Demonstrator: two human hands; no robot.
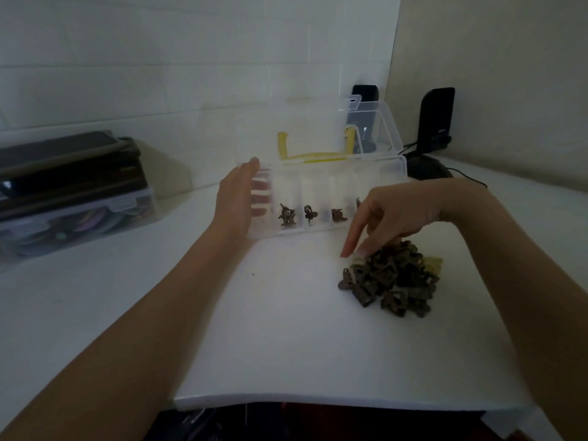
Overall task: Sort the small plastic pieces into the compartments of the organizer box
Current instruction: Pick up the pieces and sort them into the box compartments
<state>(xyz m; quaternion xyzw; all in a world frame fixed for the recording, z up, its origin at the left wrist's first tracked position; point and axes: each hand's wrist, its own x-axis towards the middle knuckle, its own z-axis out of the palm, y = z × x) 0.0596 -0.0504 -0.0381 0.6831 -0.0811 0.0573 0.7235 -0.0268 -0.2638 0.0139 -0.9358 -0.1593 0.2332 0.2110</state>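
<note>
A clear organizer box with an open lid and a yellow handle stands on the white table. Three of its front compartments each hold a few brown pieces. My left hand holds the box's left end, fingers showing through the clear wall inside it. A heap of small brown plastic pieces lies to the right of the box's front. My right hand reaches down onto the heap's top left edge, index finger pointing down, other fingers curled at the pieces. Whether it pinches one is hidden.
A grey-lidded storage bin with mixed contents stands at the left. Two black speakers with cables stand behind the box at the back right corner. The table's front edge runs below the heap. A pale yellowish scrap lies behind the heap.
</note>
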